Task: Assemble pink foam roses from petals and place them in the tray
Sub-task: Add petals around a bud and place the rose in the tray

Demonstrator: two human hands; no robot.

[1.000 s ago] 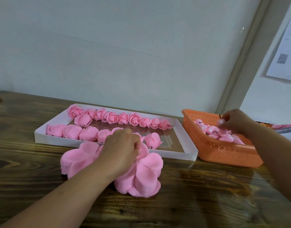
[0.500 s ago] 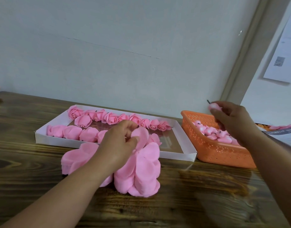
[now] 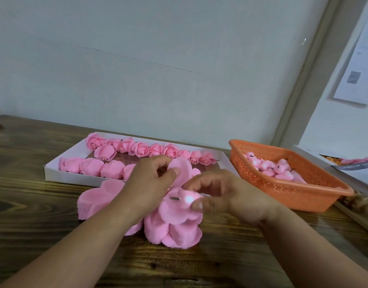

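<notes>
My left hand [image 3: 152,181] pinches a flat pink foam petal sheet [image 3: 182,173], lifted off the stack of petal sheets [image 3: 172,229] on the table. My right hand [image 3: 226,196] pinches a small pink rose bud [image 3: 188,199] with a dark pin pointing left, just above that stack and beside the lifted petal. A second petal stack [image 3: 93,200] lies to the left. Behind both hands sits the white tray [image 3: 54,170] with two rows of finished pink roses [image 3: 141,149].
An orange perforated basket [image 3: 293,194] with several rose buds stands at the right on the wooden table [image 3: 33,235]. Papers and a box edge [image 3: 353,165] lie at the far right. A pale wall rises close behind the tray.
My right hand has carried a bud from above the orange basket leftward to the petal stack. My left hand has lifted the petal sheet a little higher.
</notes>
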